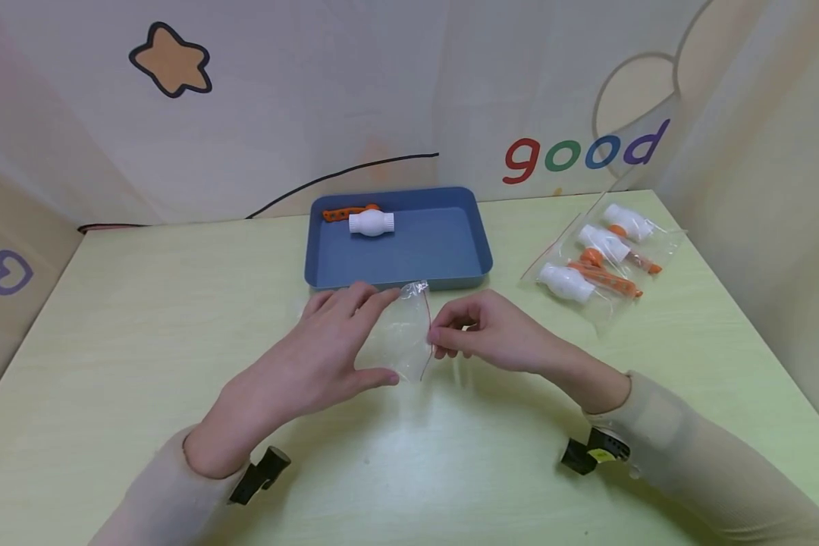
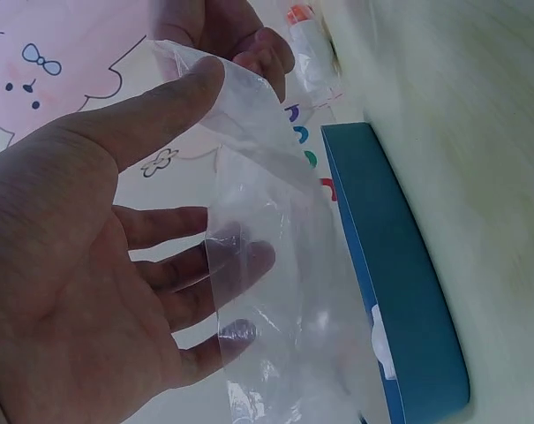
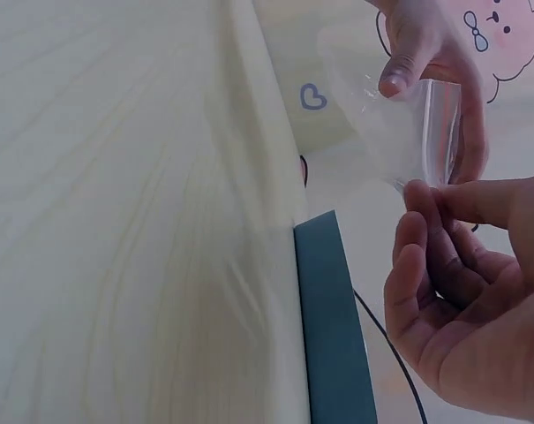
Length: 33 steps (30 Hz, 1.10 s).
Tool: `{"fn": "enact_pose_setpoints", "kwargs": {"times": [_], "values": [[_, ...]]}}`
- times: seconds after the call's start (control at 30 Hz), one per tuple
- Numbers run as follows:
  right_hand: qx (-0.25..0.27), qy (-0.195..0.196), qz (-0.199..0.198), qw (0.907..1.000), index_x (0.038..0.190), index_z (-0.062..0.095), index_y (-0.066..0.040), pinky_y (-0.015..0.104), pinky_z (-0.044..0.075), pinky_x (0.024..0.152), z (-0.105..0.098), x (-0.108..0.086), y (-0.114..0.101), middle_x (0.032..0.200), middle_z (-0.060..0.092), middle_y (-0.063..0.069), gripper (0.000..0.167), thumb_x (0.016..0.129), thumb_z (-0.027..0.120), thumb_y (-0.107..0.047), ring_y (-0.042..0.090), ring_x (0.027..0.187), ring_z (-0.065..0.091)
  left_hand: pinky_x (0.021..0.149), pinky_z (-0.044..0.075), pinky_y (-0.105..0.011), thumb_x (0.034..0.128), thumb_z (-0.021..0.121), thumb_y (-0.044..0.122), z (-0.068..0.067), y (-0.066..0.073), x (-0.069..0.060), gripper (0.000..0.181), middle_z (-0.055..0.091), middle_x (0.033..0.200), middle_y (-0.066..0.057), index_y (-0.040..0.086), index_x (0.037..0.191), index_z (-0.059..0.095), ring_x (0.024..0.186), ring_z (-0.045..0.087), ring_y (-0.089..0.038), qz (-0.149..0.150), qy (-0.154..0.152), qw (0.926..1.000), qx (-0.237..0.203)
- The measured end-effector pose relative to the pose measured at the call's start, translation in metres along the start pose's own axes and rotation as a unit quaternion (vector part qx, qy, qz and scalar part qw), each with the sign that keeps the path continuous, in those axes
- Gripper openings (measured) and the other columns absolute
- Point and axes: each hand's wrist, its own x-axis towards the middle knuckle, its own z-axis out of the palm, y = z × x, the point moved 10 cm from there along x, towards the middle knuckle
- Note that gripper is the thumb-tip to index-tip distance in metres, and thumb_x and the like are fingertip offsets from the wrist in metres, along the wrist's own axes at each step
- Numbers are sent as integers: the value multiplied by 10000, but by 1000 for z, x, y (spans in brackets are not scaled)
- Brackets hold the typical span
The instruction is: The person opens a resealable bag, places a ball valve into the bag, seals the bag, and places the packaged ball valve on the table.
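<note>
A clear zip-lock bag point(image 1: 403, 334) with a red line along its mouth is held up between the two hands, in front of the tray. My right hand point(image 1: 494, 330) pinches its red-lined edge between thumb and fingertips; the right wrist view shows that pinch at the bag's corner. Spread around the other side is my left hand point(image 1: 321, 349). In the left wrist view its thumb touches the plastic film point(image 2: 275, 177), while the fairly straight fingers show through from behind. I see nothing inside this bag.
A blue tray point(image 1: 416, 283) behind the hands holds a white ribbed-end piece point(image 1: 371, 223) and an orange perforated strip point(image 1: 341, 214). To the right lies a larger clear bag point(image 1: 604, 315) with several white and orange pieces. A printed curtain point(image 1: 355, 91) stands behind the table.
</note>
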Motion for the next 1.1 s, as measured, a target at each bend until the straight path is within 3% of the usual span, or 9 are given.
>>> {"fn": "enact_pose_setpoints", "kwargs": {"times": [0.23, 0.43, 0.53, 0.7, 0.77, 0.9, 1.1], "values": [[253, 90, -60, 9996, 1022, 728, 1, 321, 522, 693, -1, -1, -4, 849, 692, 83, 159, 1011, 672, -148, 291, 823, 621, 1107, 306, -542, 801, 900, 401, 4, 0, 1, 949, 539, 1249, -94, 4, 1522, 428, 1118, 558, -238, 12, -103, 9999, -48], [381, 113, -151, 9991, 996, 731, -31, 340, 530, 684, 0, -1, -5, 852, 681, 96, 124, 1011, 675, -140, 382, 840, 612, 1166, 231, -575, 817, 856, 502, 9, -2, 2, 951, 508, 1398, -107, 38, 1525, 423, 1311, 474, -274, -97, -269, 9985, -465], [406, 109, -201, 9989, 984, 731, -47, 368, 544, 691, 0, -1, -7, 860, 683, 99, 115, 1012, 675, -143, 433, 851, 606, 1170, 222, -573, 891, 784, 505, 10, -2, 3, 745, 476, 1438, -109, 70, 1428, 507, 1357, 436, -280, -119, -170, 9972, -725], [453, 101, -321, 9984, 972, 727, -38, 364, 544, 690, 2, -1, -11, 862, 686, 98, 123, 1013, 676, -142, 467, 854, 601, 1082, 282, -549, 955, 734, 438, 8, 1, 4, 316, 487, 1263, -53, 172, 1093, 635, 1203, 465, -263, -49, 297, 9952, -933], [458, 109, -392, 9981, 962, 724, -24, 365, 539, 683, 3, -2, -13, 850, 685, 93, 132, 1009, 680, -139, 464, 846, 605, 1055, 288, -537, 942, 749, 442, 8, 2, 5, 259, 496, 1235, -49, 211, 991, 643, 1191, 449, -259, -57, 400, 9941, -1003], [470, 103, -492, 9976, 945, 721, -15, 377, 526, 671, 6, -2, -15, 833, 683, 86, 132, 1003, 687, -129, 460, 840, 611, 1081, 283, -563, 945, 750, 414, 12, 6, 6, 202, 547, 1291, -95, 249, 884, 652, 1316, 422, -281, -2, 415, 9926, -1145], [425, 62, -448, 9981, 945, 734, -53, 353, 531, 679, 7, -2, -14, 851, 709, 70, 110, 1004, 684, -131, 440, 855, 619, 1081, 292, -659, 988, 702, 253, 16, 14, 7, 94, 639, 1229, -76, 231, 897, 708, 1416, 398, -304, 314, 302, 9899, -1346]]}}
